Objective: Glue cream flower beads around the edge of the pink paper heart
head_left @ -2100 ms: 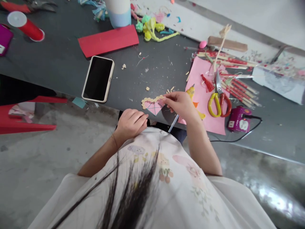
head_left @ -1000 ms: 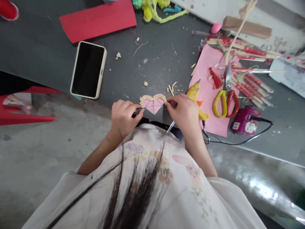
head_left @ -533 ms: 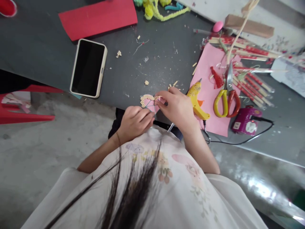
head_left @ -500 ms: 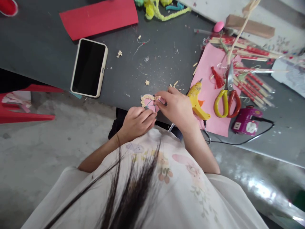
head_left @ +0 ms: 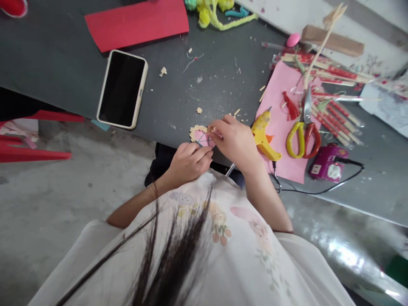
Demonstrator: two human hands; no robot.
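A small pink piece (head_left: 201, 137) with pale beige bits along its rim and dark lines across it lies at the table's near edge, between my hands. My left hand (head_left: 191, 160) is closed on its lower edge, fingers curled. My right hand (head_left: 234, 140) pinches at its upper right rim, thumb and forefinger together; what lies between those fingertips is too small to make out. Just right of my right hand is a yellow glue gun (head_left: 264, 136), on a pink sheet (head_left: 280, 93). A small beige cluster (head_left: 199, 110) sits above the pink piece.
A phone (head_left: 123, 89) and a red sheet (head_left: 137, 25) lie at the left. Scissors (head_left: 304, 127), red-wrapped sticks (head_left: 334, 119) and a purple box (head_left: 330, 163) with a black cable are on the right. Yellow yarn (head_left: 216, 17) lies at the back, a red stool (head_left: 38, 155) at far left.
The view has shifted slightly. My right fingertips have moved a little along the rim of the pink piece, which both hands still touch.
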